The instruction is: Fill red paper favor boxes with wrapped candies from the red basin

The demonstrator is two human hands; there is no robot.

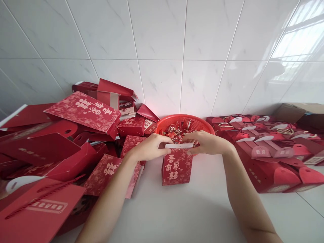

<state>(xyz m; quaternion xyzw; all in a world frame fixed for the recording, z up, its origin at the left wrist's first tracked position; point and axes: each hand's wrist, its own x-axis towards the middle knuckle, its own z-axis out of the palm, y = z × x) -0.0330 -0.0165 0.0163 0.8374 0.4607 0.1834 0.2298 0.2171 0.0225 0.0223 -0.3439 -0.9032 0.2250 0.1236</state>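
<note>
A red gift box [177, 168] with pale printed characters stands upright on the white surface in front of me. Its top edge shows as a white strip between my hands. My left hand [151, 147] pinches the left end of that edge, thumb and fingers closed on it. On the other end, my right hand [206, 142] grips with its fingers curled and partly hidden behind the box top. Just behind the box sits an orange-red plastic basket [186, 117] holding small wrapped sweets [174, 131].
Loose red boxes and bags [83, 111] lie heaped on the left, close to my left forearm. Closed red boxes [268, 168] stand in rows on the right. A brown cardboard box [291, 109] is at the far right, and a tiled wall [159, 81] rises behind.
</note>
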